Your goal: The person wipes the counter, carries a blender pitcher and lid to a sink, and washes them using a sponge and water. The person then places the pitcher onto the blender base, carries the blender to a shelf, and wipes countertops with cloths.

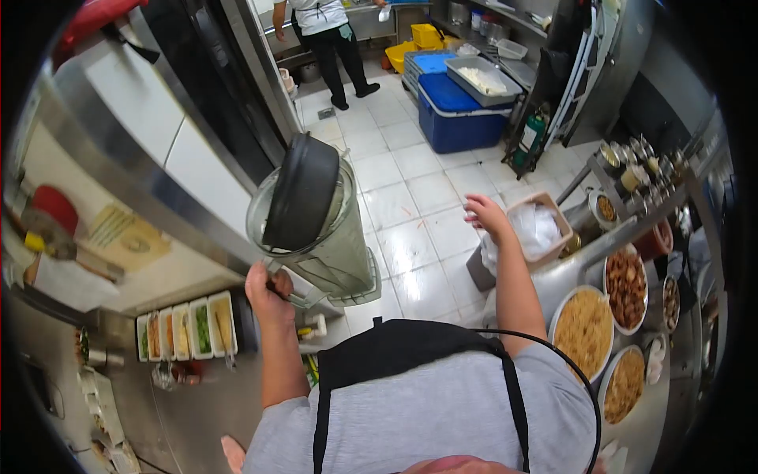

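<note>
My left hand (270,292) is wrapped round the handle of a large clear blender jar (335,268), held tilted out in front of me. A black round piece (304,193), like a lid or tub, sits tipped in the mouth of the jar. What else lies inside the jar is hard to make out. Stretched out to the other side, my right hand (485,215) has its fingers apart and holds nothing. Closest to it is a beige bin (557,217) lined with a clear plastic bag (537,229).
Bowls of noodles (583,332) and browned meat (625,288) stand on the right counter. Left, a row of white topping containers (189,325) sits on a steel counter. Ahead are a blue cooler (458,118), a green cylinder (530,138) and another person (324,47) on the tiled floor.
</note>
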`<state>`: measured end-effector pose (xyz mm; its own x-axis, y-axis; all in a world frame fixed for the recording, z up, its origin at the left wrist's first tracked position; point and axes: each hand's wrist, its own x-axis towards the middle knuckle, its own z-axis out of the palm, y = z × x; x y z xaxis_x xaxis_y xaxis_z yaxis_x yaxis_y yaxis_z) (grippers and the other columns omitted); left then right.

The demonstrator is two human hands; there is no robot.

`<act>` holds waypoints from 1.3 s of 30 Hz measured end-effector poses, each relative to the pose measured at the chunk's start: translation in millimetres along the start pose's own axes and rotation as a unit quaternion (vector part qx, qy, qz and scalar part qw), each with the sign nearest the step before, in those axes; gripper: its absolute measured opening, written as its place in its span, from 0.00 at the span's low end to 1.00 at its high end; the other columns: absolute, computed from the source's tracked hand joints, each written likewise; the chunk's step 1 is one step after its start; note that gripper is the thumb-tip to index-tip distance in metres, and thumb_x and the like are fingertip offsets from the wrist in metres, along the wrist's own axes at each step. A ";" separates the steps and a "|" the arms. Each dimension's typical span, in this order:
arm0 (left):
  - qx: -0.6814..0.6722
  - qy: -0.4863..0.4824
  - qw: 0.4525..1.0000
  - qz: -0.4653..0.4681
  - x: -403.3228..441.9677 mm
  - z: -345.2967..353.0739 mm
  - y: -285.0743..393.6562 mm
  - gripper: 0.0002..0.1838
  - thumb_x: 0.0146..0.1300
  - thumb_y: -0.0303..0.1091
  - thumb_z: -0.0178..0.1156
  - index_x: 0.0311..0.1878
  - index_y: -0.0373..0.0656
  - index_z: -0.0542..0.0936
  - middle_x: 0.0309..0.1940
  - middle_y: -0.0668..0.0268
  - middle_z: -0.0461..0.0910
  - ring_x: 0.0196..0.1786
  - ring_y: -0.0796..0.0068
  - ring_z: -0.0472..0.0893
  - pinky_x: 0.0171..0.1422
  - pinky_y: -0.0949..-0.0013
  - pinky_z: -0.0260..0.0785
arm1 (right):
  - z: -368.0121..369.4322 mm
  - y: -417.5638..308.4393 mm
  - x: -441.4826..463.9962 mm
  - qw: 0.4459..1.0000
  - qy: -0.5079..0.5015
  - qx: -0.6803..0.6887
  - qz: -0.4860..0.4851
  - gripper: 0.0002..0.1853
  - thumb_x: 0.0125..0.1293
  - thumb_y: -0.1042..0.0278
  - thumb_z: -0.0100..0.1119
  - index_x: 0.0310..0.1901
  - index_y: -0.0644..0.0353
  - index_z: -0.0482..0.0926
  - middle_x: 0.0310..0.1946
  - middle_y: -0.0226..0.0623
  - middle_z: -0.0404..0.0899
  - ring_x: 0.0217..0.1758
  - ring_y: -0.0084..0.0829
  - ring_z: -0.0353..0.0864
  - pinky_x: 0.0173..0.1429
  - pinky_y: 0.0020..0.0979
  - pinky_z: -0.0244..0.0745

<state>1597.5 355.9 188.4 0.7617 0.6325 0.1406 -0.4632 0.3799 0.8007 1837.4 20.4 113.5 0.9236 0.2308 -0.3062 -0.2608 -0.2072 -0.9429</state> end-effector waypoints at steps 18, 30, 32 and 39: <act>0.013 0.159 0.985 0.070 338.6 78.1 -140.6 0.10 0.52 0.34 0.47 0.18 0.45 0.61 0.11 0.71 0.58 0.12 0.82 0.58 0.15 0.80 0.50 | -160.0 56.9 283.7 0.898 0.284 0.225 0.248 0.18 0.55 0.54 0.50 0.45 0.50 0.67 0.32 0.30 0.71 0.25 0.26 0.71 0.21 0.23 0.63; 0.065 0.231 0.962 0.132 540.2 63.6 -192.1 0.10 0.53 0.33 0.45 0.19 0.44 0.61 0.11 0.71 0.58 0.12 0.82 0.58 0.15 0.79 0.50 | 60.5 -94.8 676.0 0.983 -0.095 -0.124 0.098 0.16 0.56 0.55 0.48 0.46 0.49 0.67 0.31 0.26 0.71 0.28 0.24 0.72 0.30 0.26 0.65; 0.065 0.206 0.969 0.122 594.7 52.1 -204.1 0.10 0.53 0.31 0.45 0.18 0.45 0.60 0.11 0.72 0.58 0.12 0.83 0.58 0.15 0.79 0.49 | 75.7 -74.9 718.3 0.968 -0.132 -0.153 0.149 0.14 0.56 0.56 0.48 0.43 0.49 0.68 0.30 0.27 0.71 0.27 0.27 0.72 0.29 0.27 0.65; 0.098 0.172 0.977 0.078 778.9 81.0 -241.3 0.13 0.53 0.31 0.45 0.15 0.46 0.59 0.09 0.72 0.57 0.12 0.84 0.56 0.15 0.80 0.48 | 29.2 -74.5 781.2 0.927 -0.026 -0.215 0.305 0.17 0.52 0.55 0.48 0.43 0.52 0.70 0.31 0.33 0.72 0.26 0.30 0.73 0.26 0.32 0.64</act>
<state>2339.2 702.1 151.8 0.4766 0.8742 0.0931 -0.4402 0.1457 0.8860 2570.1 243.9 -59.3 0.6233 -0.0114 -0.7819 -0.5841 -0.6716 -0.4558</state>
